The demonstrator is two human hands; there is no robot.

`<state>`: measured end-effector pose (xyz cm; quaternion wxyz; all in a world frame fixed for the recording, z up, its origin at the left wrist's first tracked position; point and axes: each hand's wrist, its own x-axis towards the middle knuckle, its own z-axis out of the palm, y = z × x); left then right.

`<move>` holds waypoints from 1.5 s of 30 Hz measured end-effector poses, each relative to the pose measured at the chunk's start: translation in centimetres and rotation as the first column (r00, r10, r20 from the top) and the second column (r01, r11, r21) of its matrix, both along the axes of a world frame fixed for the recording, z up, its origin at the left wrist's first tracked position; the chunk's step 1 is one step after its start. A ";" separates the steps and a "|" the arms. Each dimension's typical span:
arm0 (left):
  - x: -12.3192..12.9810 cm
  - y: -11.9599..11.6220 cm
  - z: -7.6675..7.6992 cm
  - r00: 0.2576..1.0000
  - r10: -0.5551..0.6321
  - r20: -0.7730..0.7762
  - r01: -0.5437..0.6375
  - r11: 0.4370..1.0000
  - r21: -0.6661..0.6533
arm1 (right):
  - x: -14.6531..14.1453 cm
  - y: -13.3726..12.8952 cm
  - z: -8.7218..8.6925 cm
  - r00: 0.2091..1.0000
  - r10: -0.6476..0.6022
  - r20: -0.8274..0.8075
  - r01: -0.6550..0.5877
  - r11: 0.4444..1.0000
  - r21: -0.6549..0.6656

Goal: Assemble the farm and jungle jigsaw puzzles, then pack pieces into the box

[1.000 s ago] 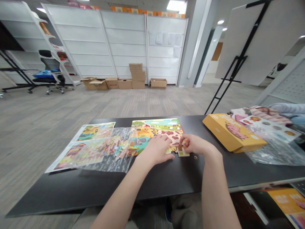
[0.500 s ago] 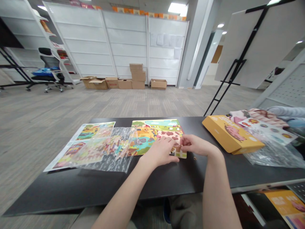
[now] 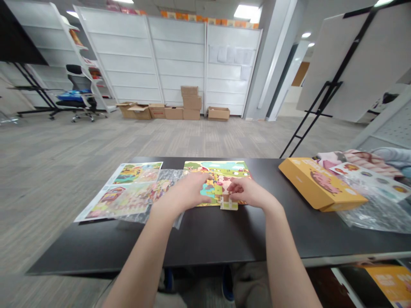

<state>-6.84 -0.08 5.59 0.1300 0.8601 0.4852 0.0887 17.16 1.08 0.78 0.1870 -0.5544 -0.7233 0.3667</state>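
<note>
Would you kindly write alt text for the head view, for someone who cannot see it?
At a colourful puzzle on a black table, the right hand has its fingers at a piece on the near edge; the open left hand is over the left side. A plastic bag and printed sheet lie left, a yellow box right.

Left hand (image 3: pixel 184 191) spread, right hand (image 3: pixel 252 192) curled

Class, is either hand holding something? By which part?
The left hand, spread over the puzzle board, holds nothing visible. The right hand is at the upper right of the puzzle piece; whether it grips cannot be told.
</note>
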 end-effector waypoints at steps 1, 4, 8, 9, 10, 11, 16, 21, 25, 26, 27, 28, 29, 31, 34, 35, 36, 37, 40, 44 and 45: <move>-0.7 -0.1 0.5 0.999 0.049 -0.004 -0.049 0.998 0.025 | -0.1 0.0 -0.1 0.999 -0.010 0.045 0.009 1.000 0.015; -2.8 -0.3 1.3 0.973 0.218 -0.070 -0.214 0.975 0.061 | -0.1 0.0 -0.2 0.985 -0.034 0.168 0.030 0.999 0.026; -4.4 -0.4 1.0 0.904 0.328 -0.273 -0.346 0.938 -0.018 | -0.2 -0.3 -0.1 0.966 -0.004 0.257 0.006 1.000 -0.007; -4.4 -0.4 0.8 0.888 0.336 -0.315 -0.366 0.930 -0.041 | -0.3 -0.3 -0.1 0.961 0.009 0.276 -0.009 1.000 -0.002; -4.4 -0.4 0.6 0.875 0.340 -0.343 -0.380 0.923 -0.055 | -0.4 -0.3 -0.2 0.955 0.024 0.296 -0.026 1.000 0.005; -4.3 -0.4 0.4 0.866 0.348 -0.360 -0.393 0.917 -0.061 | -0.6 -0.3 -0.2 0.949 0.034 0.314 -0.041 0.999 0.014; -5.1 -0.6 0.2 0.900 0.326 -0.289 -0.341 0.940 -0.003 | -0.7 -0.5 -0.1 0.956 0.033 0.293 -0.048 0.998 0.045; -7.1 -0.8 1.0 0.954 0.300 -0.029 -0.297 0.952 0.079 | -0.8 -0.9 0.9 0.987 0.144 0.070 -0.148 0.988 0.048; -7.6 -1.2 1.9 0.949 0.274 0.158 -0.283 0.958 0.039 | -2.6 -0.9 1.4 0.990 0.104 -0.100 -0.087 0.983 0.159; -7.5 -1.3 2.0 0.945 0.264 0.192 -0.272 0.962 0.018 | -3.4 -0.9 1.4 0.986 0.089 -0.140 -0.061 0.980 0.188; -7.4 -1.4 2.2 0.941 0.258 0.219 -0.265 0.964 0.002 | -4.3 -0.8 1.3 0.981 0.080 -0.176 -0.040 0.975 0.217; -7.3 -1.5 2.2 0.938 0.253 0.236 -0.259 0.966 -0.006 | -5.2 -0.8 1.1 0.976 0.074 -0.204 -0.023 0.970 0.241; -7.3 -1.6 2.3 0.938 0.247 0.243 -0.253 0.967 -0.009 | -6.2 -0.8 0.9 0.974 0.066 -0.217 -0.006 0.964 0.265; -7.2 -1.7 2.3 0.942 0.227 0.246 -0.232 0.973 -0.010 | -8.1 -0.8 0.3 0.981 0.029 -0.194 0.038 0.942 0.333; -7.4 -1.8 2.3 0.946 0.202 0.252 -0.203 0.979 -0.025 | -10.3 -0.9 -0.6 0.992 -0.035 -0.121 0.083 0.904 0.419; -7.5 -1.8 2.2 0.946 0.200 0.255 -0.200 0.979 -0.027 | -10.9 -0.9 -0.7 0.993 -0.048 -0.111 0.092 0.897 0.432; -7.7 -1.8 2.2 0.946 0.199 0.257 -0.198 0.980 -0.028 | -11.4 -0.9 -0.9 0.991 -0.054 -0.121 0.101 0.896 0.433; -7.8 -1.9 2.2 0.946 0.197 0.258 -0.197 0.980 -0.026 | -11.9 -0.9 -1.0 0.987 -0.051 -0.155 0.113 0.899 0.424; -8.1 -2.0 2.2 0.945 0.190 0.267 -0.194 0.981 -0.013 | -13.3 -0.9 -1.1 0.936 -0.027 -0.351 0.146 0.937 0.317; -8.3 -2.1 2.3 0.940 0.211 0.267 -0.222 0.975 0.013 | -14.2 -0.8 -1.4 0.904 0.081 -0.419 -0.003 0.983 0.183; -8.3 -2.1 2.3 0.940 0.219 0.261 -0.234 0.972 0.027 | -14.1 -0.8 -1.5 0.915 0.116 -0.387 -0.035 0.977 0.209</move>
